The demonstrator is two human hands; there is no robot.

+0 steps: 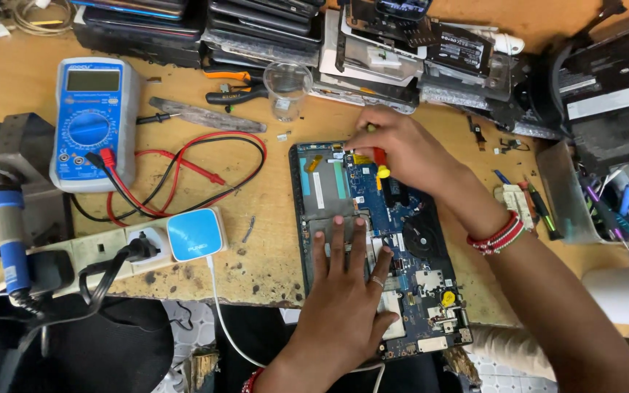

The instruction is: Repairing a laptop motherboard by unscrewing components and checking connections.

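The opened dark laptop base with its blue circuit board exposed [402,218] lies flat on the worn wooden bench [271,255], directly under both hands, its near end overhanging the bench edge. The left hand [343,298] lies palm down on the board's near half, fingers spread flat and extended toward the grey metal plate [333,218] just ahead of the fingertips; it grips nothing. A ring shows on one finger. The right hand [402,149] is closed around a screwdriver with a red and yellow handle [380,164], the tool held upright over the far end of the board; its tip is hidden by the fingers. A red and white beaded bracelet [500,234] circles the right wrist.

Just beyond the right hand stands a clear glass beaker [287,86], with orange-handled pliers [234,91] beside it and stacked dark laptop shells and parts [373,51] behind. Well to the left of the left hand sits a blue digital multimeter [95,124], its red and black test leads [183,171] looped across the bench between meter and laptop. Nearer the bench edge, left of the left hand, lies a cream power strip [103,251] carrying a white and light blue adapter [194,234] and a black plug [140,247]. To the right of the right forearm stands a tray of pens and small tools [606,211]
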